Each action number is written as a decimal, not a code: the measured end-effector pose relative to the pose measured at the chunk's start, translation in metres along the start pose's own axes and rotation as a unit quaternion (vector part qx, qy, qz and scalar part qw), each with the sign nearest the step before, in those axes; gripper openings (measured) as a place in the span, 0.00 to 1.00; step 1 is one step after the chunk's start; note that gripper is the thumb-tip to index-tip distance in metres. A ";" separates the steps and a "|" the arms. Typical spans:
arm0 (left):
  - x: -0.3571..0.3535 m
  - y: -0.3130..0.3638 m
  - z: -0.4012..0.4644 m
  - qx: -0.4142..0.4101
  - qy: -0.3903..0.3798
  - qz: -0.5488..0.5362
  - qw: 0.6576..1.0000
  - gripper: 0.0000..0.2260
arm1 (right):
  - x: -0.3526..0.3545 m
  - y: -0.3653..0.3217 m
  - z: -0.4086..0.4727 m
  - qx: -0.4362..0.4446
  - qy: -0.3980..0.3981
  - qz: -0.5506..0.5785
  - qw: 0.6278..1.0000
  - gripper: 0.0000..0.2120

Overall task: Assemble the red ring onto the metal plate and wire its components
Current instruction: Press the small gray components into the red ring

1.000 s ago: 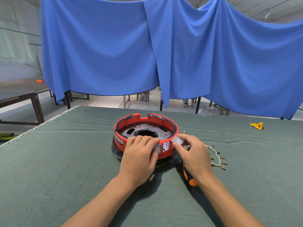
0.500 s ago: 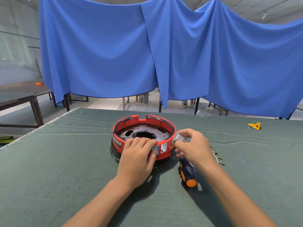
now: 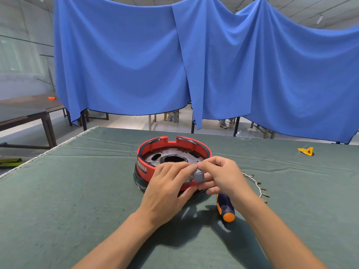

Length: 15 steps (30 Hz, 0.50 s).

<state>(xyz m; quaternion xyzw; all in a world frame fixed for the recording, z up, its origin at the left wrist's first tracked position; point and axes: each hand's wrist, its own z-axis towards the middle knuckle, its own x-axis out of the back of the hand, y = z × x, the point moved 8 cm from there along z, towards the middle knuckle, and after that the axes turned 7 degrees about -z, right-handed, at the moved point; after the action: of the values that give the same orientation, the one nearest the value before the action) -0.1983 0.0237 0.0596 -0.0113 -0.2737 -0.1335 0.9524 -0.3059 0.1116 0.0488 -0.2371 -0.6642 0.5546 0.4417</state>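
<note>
Blue curtain (image 3: pixel 194 61): hangs in folds across the whole background, its lower edge above the floor, with table legs and feet visible beneath it.
Table (image 3: pixel 58 191): covered with a grey-green cloth that fills the lower half of the view; a pale fringe runs along its left edge.
Side table (image 3: pixel 25 111): dark top on dark legs, well apart to the left, with a small orange item (image 3: pixel 51 98) lying on it.
Red ring (image 3: pixel 155 146): sits at the middle of the table, around the metal plate, on a black base; its far wall has a notch, and its near wall is partly hidden by both hands.
Metal plate (image 3: pixel 171 154): lies flat inside the ring, grey, with a large round centre hole and smaller cut-outs.
Left hand (image 3: pixel 167 189): rests on the near wall of the ring, fingers curled over its top edge, thumb below against the outer face.
Right hand (image 3: pixel 223 177): fingers bent, pinching a small grey block at the ring's near rim, fingertips meeting those of the left hand.
Grey block (image 3: pixel 198 177): held against the ring's outer face, between the two hands.
Screwdriver (image 3: pixel 225 209): dark handle with orange end, lying on the cloth just beside the right wrist.
Wire harness (image 3: pixel 258 186): pale wire with small brass terminals, lying right of the right hand.
Yellow piece (image 3: pixel 306 151): small, far right on the cloth.
</note>
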 end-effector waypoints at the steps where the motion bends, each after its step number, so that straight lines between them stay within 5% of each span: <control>1: 0.001 0.001 0.000 0.000 0.007 -0.007 1.000 0.17 | -0.002 -0.001 0.000 0.005 0.000 -0.010 1.000 0.06; 7: 0.008 -0.008 -0.002 0.046 0.027 -0.057 0.997 0.12 | -0.013 -0.008 -0.005 0.028 -0.043 -0.063 0.997 0.11; 11: 0.005 -0.016 -0.004 0.105 0.015 -0.082 0.991 0.13 | -0.005 -0.024 -0.009 0.116 -0.006 -0.167 0.979 0.09; 15: 0.003 -0.019 -0.004 0.120 0.007 -0.095 0.988 0.12 | -0.014 -0.034 -0.016 0.170 -0.049 -0.179 0.968 0.12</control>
<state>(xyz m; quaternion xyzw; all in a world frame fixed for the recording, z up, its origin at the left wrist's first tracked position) -0.1985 0.0047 0.0564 0.1304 -0.2811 -0.1895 0.9317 -0.2793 0.0993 0.0760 -0.0087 -0.6125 0.5823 0.5345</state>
